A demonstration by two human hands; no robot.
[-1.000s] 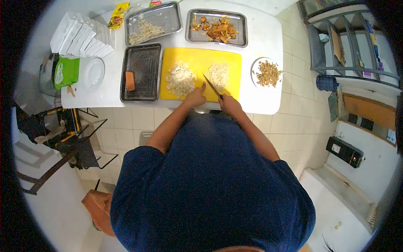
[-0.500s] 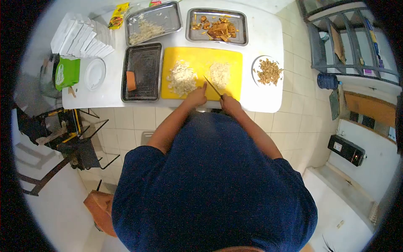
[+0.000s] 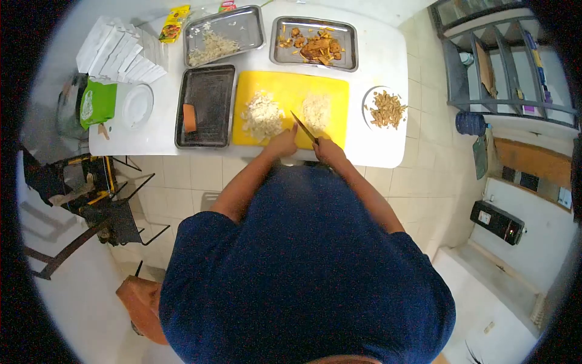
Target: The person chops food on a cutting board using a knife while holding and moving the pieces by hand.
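My right hand (image 3: 329, 150) is closed round the handle of a kitchen knife (image 3: 305, 126), whose blade slants up and left over the yellow cutting board (image 3: 291, 82). My left hand (image 3: 282, 144) rests at the board's near edge, its index finger stretched out close to the blade; whether it touches cannot be made out. The other fingers are partly hidden. Ahead of that hand lies a heap of chopped pale food (image 3: 264, 114). A second, finer pale heap (image 3: 316, 110) spreads to the right, beyond the knife.
Left of the board is a dark tray (image 3: 209, 97) with an orange block (image 3: 190, 117). Behind stand a tray of pale shreds (image 3: 242, 33) and a tray of browned pieces (image 3: 345, 42). A plate of brown strips (image 3: 388, 109) sits right; white boxes (image 3: 112, 51) stand far left.
The knife has shifted slightly left, its tip now beyond the left index finger. Both hands stay near the board's front edge. The whole view has shifted slightly.
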